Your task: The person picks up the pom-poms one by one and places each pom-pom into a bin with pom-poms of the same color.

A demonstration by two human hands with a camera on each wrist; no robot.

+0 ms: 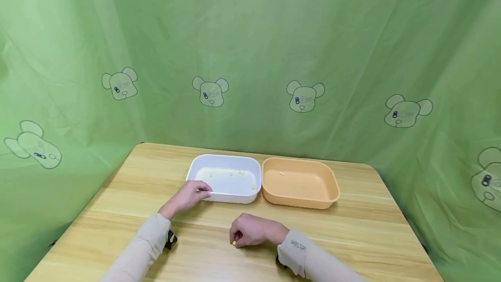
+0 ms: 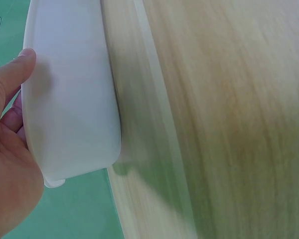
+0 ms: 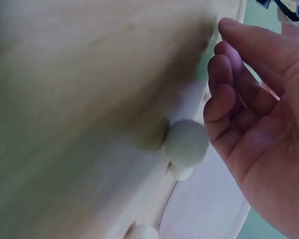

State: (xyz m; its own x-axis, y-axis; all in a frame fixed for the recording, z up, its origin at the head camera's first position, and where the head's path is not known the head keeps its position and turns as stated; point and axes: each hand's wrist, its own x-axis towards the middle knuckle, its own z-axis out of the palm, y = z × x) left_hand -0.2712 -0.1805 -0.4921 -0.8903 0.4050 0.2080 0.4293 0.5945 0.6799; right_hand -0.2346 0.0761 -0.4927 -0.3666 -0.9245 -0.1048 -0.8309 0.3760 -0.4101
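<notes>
My left hand (image 1: 193,193) grips the white tub (image 1: 231,197) at its near left corner. In the left wrist view its thumb (image 2: 22,64) lies on the rim and the other fingers curl behind the wall. My right hand (image 1: 252,229) is low over the table in front of the tubs, fingers curled. A small yellow ball (image 1: 234,243) shows between its index fingertip and thumb. In the right wrist view a pale round ball (image 3: 187,143) lies on the table beside the curled fingers (image 3: 222,102), with two more balls (image 3: 181,172) past it; the head view hides these.
Several small yellow pieces (image 1: 241,172) lie scattered inside the white tub. An orange tub (image 1: 301,203) stands right against its right side, with small whitish pieces (image 1: 282,173) in it. Both stand towards the back of the wooden table (image 1: 364,229), before a green curtain (image 1: 250,129).
</notes>
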